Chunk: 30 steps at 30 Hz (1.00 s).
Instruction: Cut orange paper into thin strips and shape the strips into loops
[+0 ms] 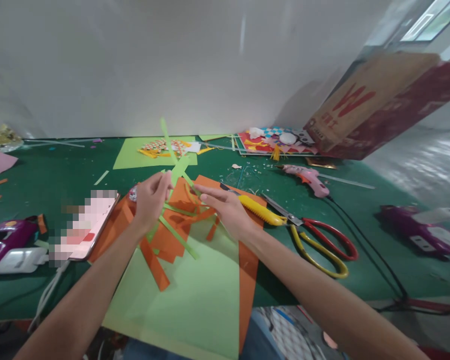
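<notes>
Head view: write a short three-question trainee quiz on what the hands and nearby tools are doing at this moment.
1. True or false: the left hand pinches green paper strips above the orange paper.
2. Which tool lies just right of the right hand? A) yellow utility knife B) stapler C) ruler
3. Fill in: the scissors have one red handle and one ____ handle.

Key: 1 true; 2 A; 3 yellow.

Cardboard box (375, 105) bears a large red "W"; smaller print unreadable
</notes>
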Motion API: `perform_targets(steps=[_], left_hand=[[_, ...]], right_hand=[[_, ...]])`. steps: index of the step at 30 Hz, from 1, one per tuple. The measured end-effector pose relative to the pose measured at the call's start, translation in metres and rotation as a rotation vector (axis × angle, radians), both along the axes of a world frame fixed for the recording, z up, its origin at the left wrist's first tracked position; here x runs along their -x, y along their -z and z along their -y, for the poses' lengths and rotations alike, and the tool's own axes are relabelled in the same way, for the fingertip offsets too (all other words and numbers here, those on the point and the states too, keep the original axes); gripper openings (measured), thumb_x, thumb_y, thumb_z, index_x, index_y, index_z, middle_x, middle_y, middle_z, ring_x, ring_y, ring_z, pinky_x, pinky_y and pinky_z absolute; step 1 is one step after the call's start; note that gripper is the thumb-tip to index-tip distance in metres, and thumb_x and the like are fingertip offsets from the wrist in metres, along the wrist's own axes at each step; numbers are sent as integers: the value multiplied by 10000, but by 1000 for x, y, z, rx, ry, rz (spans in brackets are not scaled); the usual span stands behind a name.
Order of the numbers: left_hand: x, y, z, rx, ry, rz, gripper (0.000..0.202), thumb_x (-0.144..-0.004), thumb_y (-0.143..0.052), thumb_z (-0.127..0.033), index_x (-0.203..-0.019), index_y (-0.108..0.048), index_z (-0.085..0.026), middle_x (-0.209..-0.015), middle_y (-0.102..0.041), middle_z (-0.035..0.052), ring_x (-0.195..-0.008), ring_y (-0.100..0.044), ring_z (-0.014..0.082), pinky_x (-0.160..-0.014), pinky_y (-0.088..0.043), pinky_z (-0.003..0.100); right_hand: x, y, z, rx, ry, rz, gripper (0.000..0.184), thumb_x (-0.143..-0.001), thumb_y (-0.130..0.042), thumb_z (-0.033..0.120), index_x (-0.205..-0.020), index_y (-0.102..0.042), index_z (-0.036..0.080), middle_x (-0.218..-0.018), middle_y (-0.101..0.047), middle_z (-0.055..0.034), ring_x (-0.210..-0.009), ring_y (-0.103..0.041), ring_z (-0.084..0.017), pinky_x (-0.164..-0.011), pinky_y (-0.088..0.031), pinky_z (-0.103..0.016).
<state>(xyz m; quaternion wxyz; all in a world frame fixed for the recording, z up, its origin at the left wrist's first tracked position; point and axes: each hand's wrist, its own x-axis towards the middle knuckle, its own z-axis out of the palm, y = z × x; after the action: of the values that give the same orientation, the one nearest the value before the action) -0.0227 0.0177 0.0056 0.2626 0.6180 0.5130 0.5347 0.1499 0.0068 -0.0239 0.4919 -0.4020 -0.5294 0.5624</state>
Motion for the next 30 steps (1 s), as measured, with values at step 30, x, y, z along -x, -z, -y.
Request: perform_targets(steps=[30], left_hand=[[-4, 7, -6, 227, 232, 178, 234, -688, -717, -359, -579, -639, -168, -522, -535, -27, -503, -451, 87, -491, -366, 209]], right_hand=[[3, -11, 6, -95, -42, 290, 183, -720, -627, 293, -587, -626, 168, -583, -605, 20, -558, -497, -94, -560, -378, -226]])
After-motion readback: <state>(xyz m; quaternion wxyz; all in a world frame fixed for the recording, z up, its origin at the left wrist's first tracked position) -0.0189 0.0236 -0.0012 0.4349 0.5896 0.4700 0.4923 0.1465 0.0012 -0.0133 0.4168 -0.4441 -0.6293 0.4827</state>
